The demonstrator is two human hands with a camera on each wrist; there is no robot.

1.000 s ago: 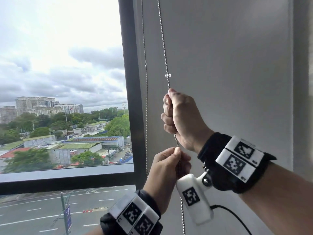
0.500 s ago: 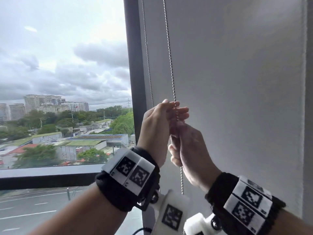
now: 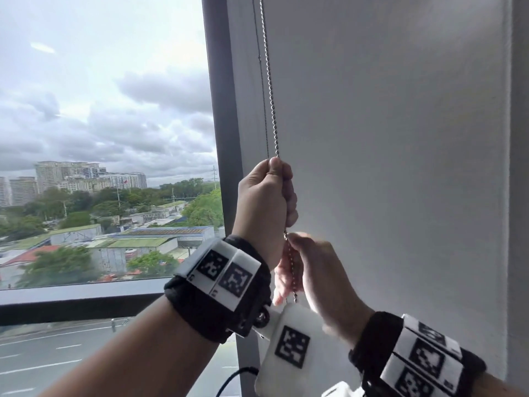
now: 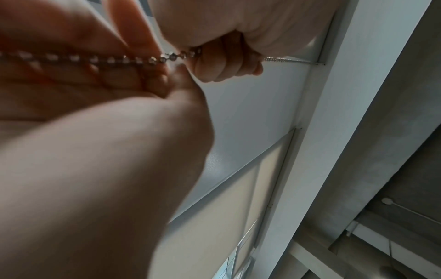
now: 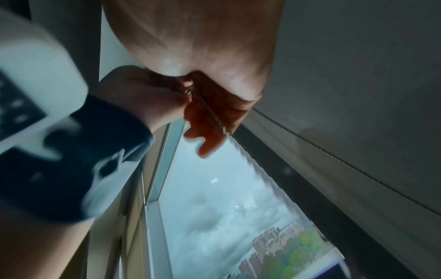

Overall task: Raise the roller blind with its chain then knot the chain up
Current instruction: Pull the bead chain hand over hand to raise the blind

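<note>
A metal bead chain (image 3: 270,96) hangs in two strands in front of a pale grey panel (image 3: 400,167), just right of the window post. My left hand (image 3: 269,193) is curled in a fist round the chain, thumb on top. In the left wrist view its fingers (image 4: 226,62) wrap the chain (image 4: 107,60). My right hand (image 3: 312,267) is directly below, blurred, with its fingers loose and nearly straight. The chain (image 5: 210,111) runs along its fingers (image 5: 207,132) without a firm grip. I cannot tell whether the panel is the blind's fabric.
A dark window post (image 3: 223,110) stands left of the chain, with bare glass (image 3: 100,138) showing city and sky. The sill (image 3: 71,293) runs low left. The white wrist camera box (image 3: 292,339) sits under my right hand. A wall edge (image 3: 519,167) bounds the right.
My left hand has risen from below the right hand to a fist high on the chain. My right hand has dropped beneath it and loosened. The clear bead on the chain is out of sight.
</note>
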